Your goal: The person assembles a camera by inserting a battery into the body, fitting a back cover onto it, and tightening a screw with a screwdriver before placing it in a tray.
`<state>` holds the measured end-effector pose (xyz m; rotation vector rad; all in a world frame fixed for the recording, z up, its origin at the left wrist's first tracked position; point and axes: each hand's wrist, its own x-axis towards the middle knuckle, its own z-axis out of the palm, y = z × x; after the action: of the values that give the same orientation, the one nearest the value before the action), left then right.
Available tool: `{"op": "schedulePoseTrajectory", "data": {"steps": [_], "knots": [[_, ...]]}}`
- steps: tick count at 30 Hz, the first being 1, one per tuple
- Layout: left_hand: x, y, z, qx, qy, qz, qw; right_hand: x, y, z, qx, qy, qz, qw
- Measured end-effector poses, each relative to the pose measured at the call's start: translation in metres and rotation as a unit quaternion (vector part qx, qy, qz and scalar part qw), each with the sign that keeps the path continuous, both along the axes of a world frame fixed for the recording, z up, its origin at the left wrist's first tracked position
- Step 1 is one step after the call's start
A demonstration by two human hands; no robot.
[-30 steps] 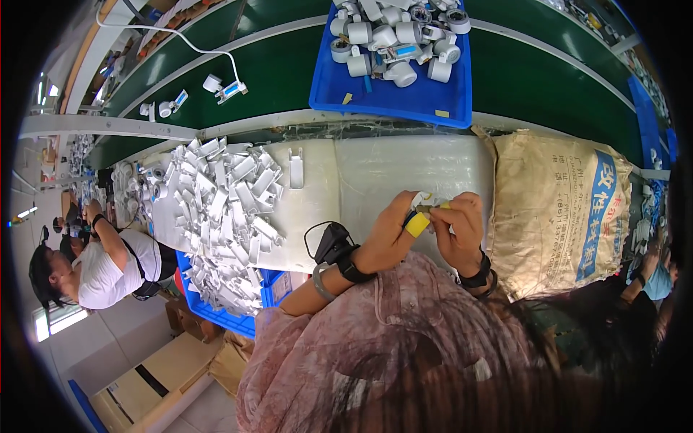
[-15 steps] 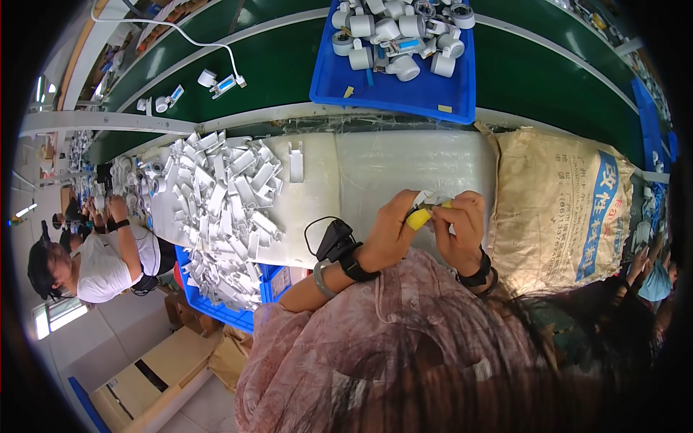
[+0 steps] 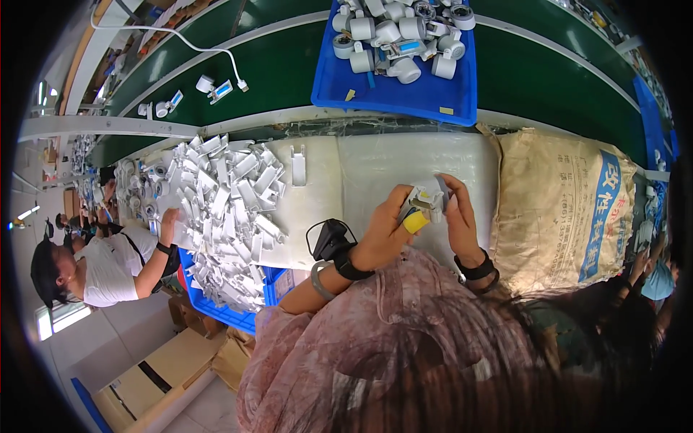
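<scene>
In front of my chest, my left hand (image 3: 386, 229) grips a small white plastic housing (image 3: 427, 196) between thumb and fingers. A yellow piece (image 3: 415, 221) shows at my left thumb; whether it is worn or held, I cannot tell. My right hand (image 3: 462, 216) is on the housing's right side, its fingers fairly straight and pressed against a greyish edge there. To the left, a large heap of white channel-shaped plastic parts (image 3: 231, 187) covers the worktop, with one single white part (image 3: 298, 166) lying apart from it.
A blue tray (image 3: 393, 101) of white round camera-like units stands at the far side. At right lies a brown paper sack (image 3: 563, 209). A white cable (image 3: 195, 47) and a few units rest on the green belt (image 3: 267, 79). A co-worker (image 3: 115, 267) reaches toward the heap from the left.
My fingers have spread from their close pinch, and the white housing is now more exposed between my hands. The co-worker's arm has moved right, to the heap's edge.
</scene>
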<state>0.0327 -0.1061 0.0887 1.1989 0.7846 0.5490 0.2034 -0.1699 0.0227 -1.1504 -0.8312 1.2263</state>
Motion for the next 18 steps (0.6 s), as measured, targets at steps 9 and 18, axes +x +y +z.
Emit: {"op": "schedulePoseTrajectory", "data": {"steps": [9,18], "knots": [[-0.014,0.006,-0.019,0.078,0.034,0.072,0.994,0.009,0.001,0.013,0.006,-0.111,0.002,0.994],[-0.028,0.004,-0.022,-0.089,0.017,0.060,0.994,0.009,-0.003,0.042,0.066,-0.301,-0.051,0.950]]}}
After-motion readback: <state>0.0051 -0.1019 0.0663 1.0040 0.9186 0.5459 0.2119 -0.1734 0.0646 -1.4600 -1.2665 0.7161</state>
